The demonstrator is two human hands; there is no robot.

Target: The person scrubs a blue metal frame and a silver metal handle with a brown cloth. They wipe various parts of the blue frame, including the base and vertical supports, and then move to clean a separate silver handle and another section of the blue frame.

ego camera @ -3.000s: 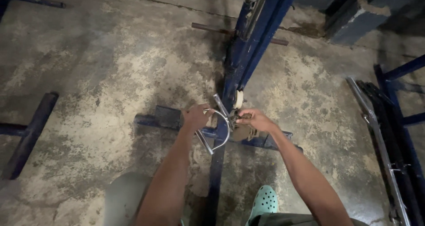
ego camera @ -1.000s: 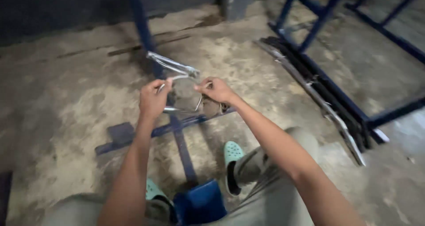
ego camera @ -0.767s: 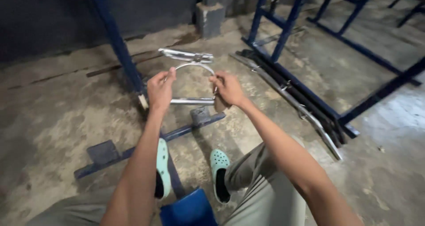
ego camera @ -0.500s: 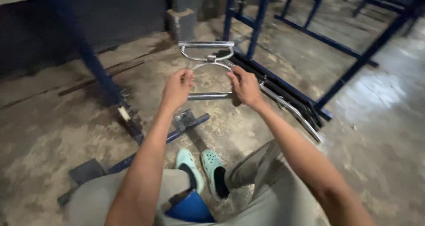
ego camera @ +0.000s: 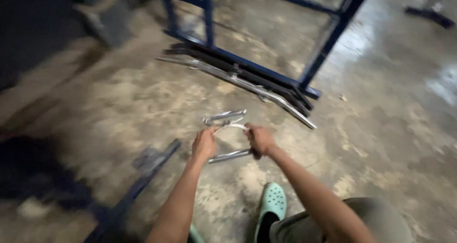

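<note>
Both of my hands grip a chrome cable-machine handle [ego camera: 227, 126], a metal piece with two straight grip bars joined by a curved loop. My left hand [ego camera: 204, 144] is closed on its left side and my right hand [ego camera: 259, 139] on its right side. The handle is held in the air over a worn concrete floor [ego camera: 143, 105]. One grip bar sticks out in front of my hands, the other runs between them.
A long chrome bar [ego camera: 238, 83] and dark bars lie on the floor against a blue steel frame [ego camera: 314, 57] ahead. A blue floor rail [ego camera: 143, 176] runs at lower left. My mint-green clog [ego camera: 271, 202] is below my hands. The left side is dark and blurred.
My view has swung right, away from the blue machine post. Both hands have kept hold of the handle and carried it along, now nearer the chrome bar on the floor.
</note>
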